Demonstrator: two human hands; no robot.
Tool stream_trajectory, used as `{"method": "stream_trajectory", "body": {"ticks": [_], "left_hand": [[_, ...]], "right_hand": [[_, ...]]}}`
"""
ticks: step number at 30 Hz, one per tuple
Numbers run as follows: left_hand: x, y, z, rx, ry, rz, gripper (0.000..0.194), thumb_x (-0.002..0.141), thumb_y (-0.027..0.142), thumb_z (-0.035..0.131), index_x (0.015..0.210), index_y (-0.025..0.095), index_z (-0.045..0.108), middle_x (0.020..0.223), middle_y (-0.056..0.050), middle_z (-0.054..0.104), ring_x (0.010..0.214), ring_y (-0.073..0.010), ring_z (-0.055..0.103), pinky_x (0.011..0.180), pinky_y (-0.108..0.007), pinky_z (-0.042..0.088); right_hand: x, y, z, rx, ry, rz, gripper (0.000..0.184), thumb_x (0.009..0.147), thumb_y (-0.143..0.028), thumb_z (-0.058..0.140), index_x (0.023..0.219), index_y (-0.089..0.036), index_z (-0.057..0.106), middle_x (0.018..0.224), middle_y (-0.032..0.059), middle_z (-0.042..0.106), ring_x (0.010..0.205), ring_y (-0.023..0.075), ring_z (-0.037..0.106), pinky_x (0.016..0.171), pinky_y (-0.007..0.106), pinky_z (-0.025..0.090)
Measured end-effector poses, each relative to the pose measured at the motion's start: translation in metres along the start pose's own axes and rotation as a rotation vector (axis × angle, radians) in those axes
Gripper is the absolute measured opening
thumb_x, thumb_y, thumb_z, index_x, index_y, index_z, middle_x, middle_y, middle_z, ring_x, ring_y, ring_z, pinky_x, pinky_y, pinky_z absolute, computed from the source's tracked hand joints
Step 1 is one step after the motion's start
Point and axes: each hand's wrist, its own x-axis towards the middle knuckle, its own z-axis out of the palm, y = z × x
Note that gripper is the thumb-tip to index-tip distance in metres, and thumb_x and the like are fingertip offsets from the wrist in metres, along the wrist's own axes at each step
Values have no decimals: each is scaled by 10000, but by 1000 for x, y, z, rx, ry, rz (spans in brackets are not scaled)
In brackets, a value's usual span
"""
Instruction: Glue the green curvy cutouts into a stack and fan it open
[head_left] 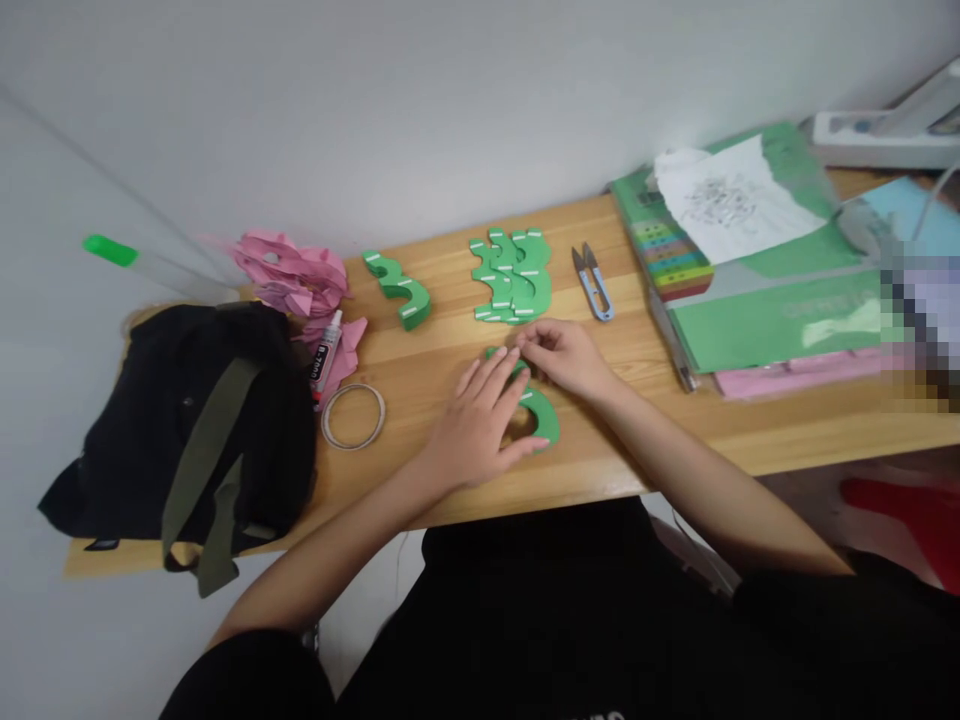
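A green curvy cutout (548,425) with small white strips on it lies on the wooden table. My left hand (476,425) rests flat over its left side, fingers stretched out and thumb across its lower end. At the upper end of the cutout, my right hand (564,358) has thumb and forefinger pinched together; whatever is between them is too small to make out. Just beyond my hands is a cluster of overlapping green cutouts (538,290), also bearing white strips. Another green cutout (411,303), thick like a stack, sits to the left.
Thread snips (596,285) lie right of the cluster. A tape roll (324,418), glue tube (327,355) and pink folded paper (289,270) are at left, beside a black bag (202,420). Green packets (780,320) with a white paper sheet (731,200) occupy the right.
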Motion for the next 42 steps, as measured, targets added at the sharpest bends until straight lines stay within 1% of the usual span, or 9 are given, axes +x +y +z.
{"method": "stream_trajectory", "body": {"ticks": [5,10,14,20,26,30,34,38,42], "left_hand": [[-5,9,13,26,-114,-16,848,886,650,419,1428,3,334,1526,-245,274,1447,-331,204,1165,-511,192],[-5,2,12,-77,-142,-46,694,950,558,344,1440,66,339,1552,-191,252,1462,-284,174,1165,-505,200],[-3,4,11,-93,-100,-107,514,988,410,331,1381,97,442,1517,-158,351,1439,-251,258,1161,-482,233],[-4,17,13,99,7,-67,521,964,366,431,1403,85,407,1495,-158,389,1417,-264,303,1167,-471,214],[-18,35,16,227,-46,112,631,968,519,357,1412,72,389,1503,-156,378,1421,-260,296,1173,-438,189],[-25,37,27,261,-120,118,801,910,655,341,1448,62,322,1537,-172,302,1444,-276,235,1179,-436,163],[-26,33,32,219,-115,120,780,923,637,332,1456,68,302,1533,-179,307,1453,-268,208,1182,-451,141],[-25,34,27,99,-30,101,562,955,493,415,1362,107,446,1483,-167,401,1421,-267,284,1143,-461,253],[-24,37,21,13,219,-53,234,914,247,530,1104,150,629,1261,-147,583,1190,-284,521,957,-460,449]], "right_hand": [[1,2,1,-26,27,-23,188,788,-323,537,728,-157,600,529,-23,536,500,107,493,512,241,384],[0,1,1,-39,15,-39,160,779,-283,531,708,-158,602,555,-13,559,541,111,510,536,241,393],[0,1,1,-58,14,-55,163,773,-279,531,693,-157,603,570,-4,569,575,123,525,552,245,395],[0,1,0,-80,12,-66,160,778,-270,530,709,-152,613,599,2,591,591,120,525,584,254,401],[-1,-1,1,-99,9,-44,173,788,-291,539,713,-154,612,592,-2,584,570,114,506,576,252,380],[-1,-2,1,-105,1,-43,166,793,-279,541,695,-158,600,573,-9,560,567,114,494,570,250,364],[0,-2,0,-99,1,-41,168,798,-281,542,699,-160,604,573,-12,552,576,114,495,570,248,362],[-1,-2,-1,-74,-2,-42,181,803,-302,542,707,-161,605,576,-12,556,581,113,498,564,245,371],[-1,-3,-3,-22,-11,-13,184,807,-307,541,720,-157,604,554,-21,539,539,102,479,550,245,374]]}}
